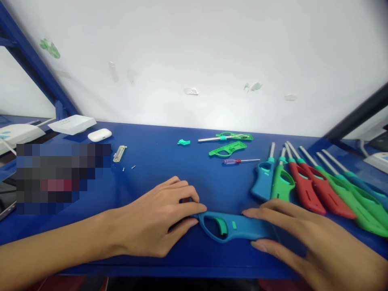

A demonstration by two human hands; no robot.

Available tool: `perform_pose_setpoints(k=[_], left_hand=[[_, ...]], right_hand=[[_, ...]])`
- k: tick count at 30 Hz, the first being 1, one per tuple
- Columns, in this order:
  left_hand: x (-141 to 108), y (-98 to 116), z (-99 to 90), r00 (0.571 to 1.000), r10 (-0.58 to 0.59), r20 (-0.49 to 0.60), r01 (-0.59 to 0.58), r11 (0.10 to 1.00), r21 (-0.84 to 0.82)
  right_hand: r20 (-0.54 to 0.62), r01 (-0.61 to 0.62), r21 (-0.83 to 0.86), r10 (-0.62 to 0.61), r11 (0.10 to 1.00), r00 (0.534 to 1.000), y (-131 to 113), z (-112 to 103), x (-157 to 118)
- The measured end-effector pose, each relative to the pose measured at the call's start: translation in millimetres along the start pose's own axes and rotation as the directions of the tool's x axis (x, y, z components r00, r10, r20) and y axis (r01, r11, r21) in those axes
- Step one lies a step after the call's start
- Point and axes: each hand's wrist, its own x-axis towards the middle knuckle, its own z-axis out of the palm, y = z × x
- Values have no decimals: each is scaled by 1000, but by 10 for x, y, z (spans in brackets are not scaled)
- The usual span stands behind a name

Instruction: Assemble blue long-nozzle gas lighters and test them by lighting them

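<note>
A blue gas lighter (248, 229) with a green trigger lies sideways near the table's front edge. Its narrow front end is pinched between the thumb and fingers of my left hand (163, 214), which covers any tube there. At the handle end, my right hand (297, 230) grips the body, thumb on the near side and fingers on the far side. Beyond them lie a screwdriver (239, 161) with a purple and red handle, an opened green lighter half holding a metal tube (212, 139), a second green shell half (227, 149) and a small green trigger piece (183, 142).
Several long-necked lighters, among them a red one (307, 186), lie in a row at the right. To the left are a clear fuel tank (120, 154), two tiny screws (133, 167), a white earbud case (100, 135) and a white box (72, 124). A white wall (212, 48) rises behind.
</note>
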Motion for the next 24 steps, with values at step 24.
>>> perform_pose_setpoints(k=[24], left_hand=[[26, 45, -12, 982, 188, 24, -189, 965, 184]], right_hand=[[1, -165, 80, 166, 983, 986, -43, 54, -33]])
